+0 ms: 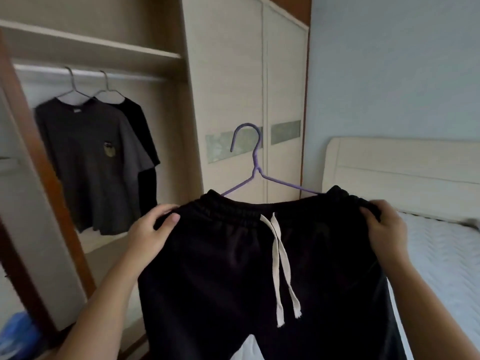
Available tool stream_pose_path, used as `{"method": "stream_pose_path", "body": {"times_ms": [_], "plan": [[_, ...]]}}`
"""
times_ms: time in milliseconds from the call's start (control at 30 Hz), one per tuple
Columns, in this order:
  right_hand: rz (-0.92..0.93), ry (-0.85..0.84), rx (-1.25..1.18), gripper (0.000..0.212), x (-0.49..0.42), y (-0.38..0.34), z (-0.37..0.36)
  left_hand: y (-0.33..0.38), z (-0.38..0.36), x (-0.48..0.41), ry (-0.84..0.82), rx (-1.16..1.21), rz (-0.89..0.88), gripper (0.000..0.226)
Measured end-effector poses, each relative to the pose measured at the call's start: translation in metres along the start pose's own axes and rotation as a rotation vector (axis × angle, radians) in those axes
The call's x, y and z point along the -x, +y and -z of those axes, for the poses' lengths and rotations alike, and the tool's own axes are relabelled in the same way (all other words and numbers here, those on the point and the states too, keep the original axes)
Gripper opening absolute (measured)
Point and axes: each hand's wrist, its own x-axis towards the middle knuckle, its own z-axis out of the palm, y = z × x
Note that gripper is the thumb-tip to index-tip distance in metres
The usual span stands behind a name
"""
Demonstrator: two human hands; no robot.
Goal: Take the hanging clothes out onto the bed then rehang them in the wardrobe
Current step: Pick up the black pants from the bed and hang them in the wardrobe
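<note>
I hold up black drawstring trousers (233, 268) on a purple hanger (253, 162), its hook rising above the waistband. My left hand (153, 229) grips the waistband's left end and my right hand (384, 224) grips its right end. Two white cords hang down the front. In the open wardrobe at left, a dark grey T-shirt (85, 162) and a black shirt (144, 136) behind it hang on wire hangers from the rail (135, 76).
Closed wardrobe doors (233, 87) stand behind the hanger. The bed (441, 255) with a cream headboard lies to the right, its white quilted mattress partly behind the trousers. A brown door frame (39, 152) edges the wardrobe at left. Something blue (18, 331) sits bottom left.
</note>
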Motion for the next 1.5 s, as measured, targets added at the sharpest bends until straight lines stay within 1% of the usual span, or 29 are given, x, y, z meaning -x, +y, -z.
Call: {"method": "stream_pose_path", "body": {"times_ms": [67, 100, 167, 200, 267, 300, 367, 400, 433, 567, 667, 767, 867, 900, 933, 1000, 1133, 1200, 1267, 1333, 1400, 1500], "plan": [[0.006, -0.003, -0.038, 0.018, 0.008, -0.024, -0.027, -0.008, 0.038, -0.009, -0.010, -0.060, -0.015, 0.034], [0.018, -0.013, -0.046, 0.017, 0.013, -0.036, -0.041, -0.015, 0.056, -0.013, -0.018, -0.084, -0.036, 0.029], [0.070, -0.056, -0.058, 0.015, 0.026, -0.063, -0.071, -0.032, 0.094, -0.018, 0.002, -0.142, -0.089, 0.007], [0.109, -0.085, -0.050, 0.014, 0.031, -0.077, -0.087, -0.042, 0.112, -0.020, 0.030, -0.166, -0.096, 0.012], [0.213, -0.153, 0.023, 0.013, 0.045, -0.106, -0.119, -0.065, 0.146, -0.022, 0.120, -0.229, -0.069, 0.015], [0.263, -0.197, 0.064, 0.012, 0.052, -0.120, -0.134, -0.077, 0.162, -0.021, 0.200, -0.313, -0.074, 0.018], [0.342, -0.283, 0.116, 0.012, 0.066, -0.147, -0.162, -0.099, 0.192, -0.018, 0.358, -0.507, -0.165, 0.023], [0.380, -0.316, 0.140, 0.012, 0.072, -0.159, -0.175, -0.108, 0.204, -0.017, 0.398, -0.564, -0.189, 0.023], [0.421, -0.337, 0.166, 0.012, 0.078, -0.169, -0.187, -0.117, 0.216, -0.017, 0.399, -0.606, -0.190, 0.024], [0.527, -0.430, 0.234, 0.020, 0.084, -0.208, -0.228, -0.152, 0.249, -0.029, 0.481, -0.590, -0.168, 0.028], [0.565, -0.528, 0.173, 0.027, 0.074, -0.236, -0.248, -0.161, 0.262, -0.037, 0.558, -0.580, -0.158, 0.023], [0.610, -0.639, 0.186, 0.021, 0.058, -0.255, -0.269, -0.173, 0.271, -0.050, 0.605, -0.582, -0.151, 0.021], [0.638, -0.779, 0.215, 0.006, 0.042, -0.265, -0.301, -0.191, 0.272, -0.078, 0.608, -0.567, -0.158, 0.022], [0.649, -0.793, 0.224, 0.011, 0.036, -0.266, -0.314, -0.198, 0.270, -0.090, 0.610, -0.558, -0.166, 0.023], [0.658, -0.778, 0.232, 0.018, 0.030, -0.264, -0.328, -0.204, 0.267, -0.103, 0.615, -0.549, -0.176, 0.023], [0.631, -0.668, 0.206, 0.025, 0.013, -0.257, -0.356, -0.212, 0.256, -0.136, 0.629, -0.534, -0.192, 0.023], [0.495, -0.433, 0.154, 0.014, -0.036, -0.238, -0.393, -0.217, 0.227, -0.213, 0.533, -0.467, -0.274, 0.019], [0.449, -0.331, 0.136, 0.013, -0.063, -0.230, -0.402, -0.223, 0.214, -0.245, 0.487, -0.471, -0.329, 0.017], [0.419, -0.238, 0.113, 0.015, -0.086, -0.223, -0.410, -0.235, 0.203, -0.272, 0.456, -0.455, -0.321, 0.017], [0.391, -0.201, 0.093, 0.013, -0.105, -0.215, -0.418, -0.248, 0.191, -0.294, 0.383, -0.438, -0.285, 0.018], [0.376, -0.200, 0.099, 0.011, -0.117, -0.211, -0.428, -0.259, 0.179, -0.315, 0.290, -0.443, -0.262, 0.020], [0.383, -0.185, 0.093, 0.009, -0.126, -0.211, -0.446, -0.265, 0.161, -0.346, 0.222, -0.427, -0.310, 0.031]]}}
